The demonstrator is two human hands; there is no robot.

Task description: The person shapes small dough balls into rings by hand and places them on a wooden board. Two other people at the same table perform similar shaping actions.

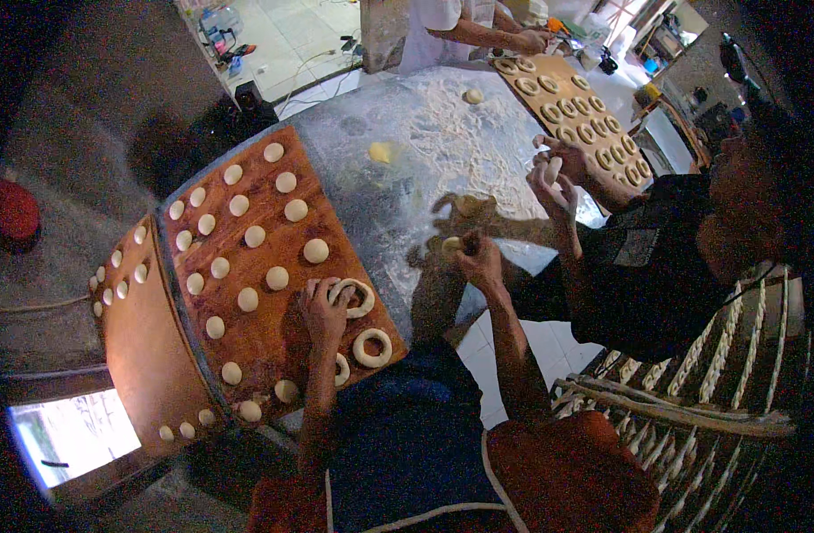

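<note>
The left hand (321,309) is partly open, its bent fingers at the left side of a dough ring (368,298) on the brown board (273,342); I cannot tell whether they grip it. Just below lies another ring (386,348), with 1 more partly hidden by the left forearm. Dough balls (276,278) dot the rest of the board. Over the floury table (353,191), the right hand (480,265) is nearly closed, a small pale dough piece (450,242) pinched at its fingertips. At right, a co-worker (664,258) holds dough.
</note>
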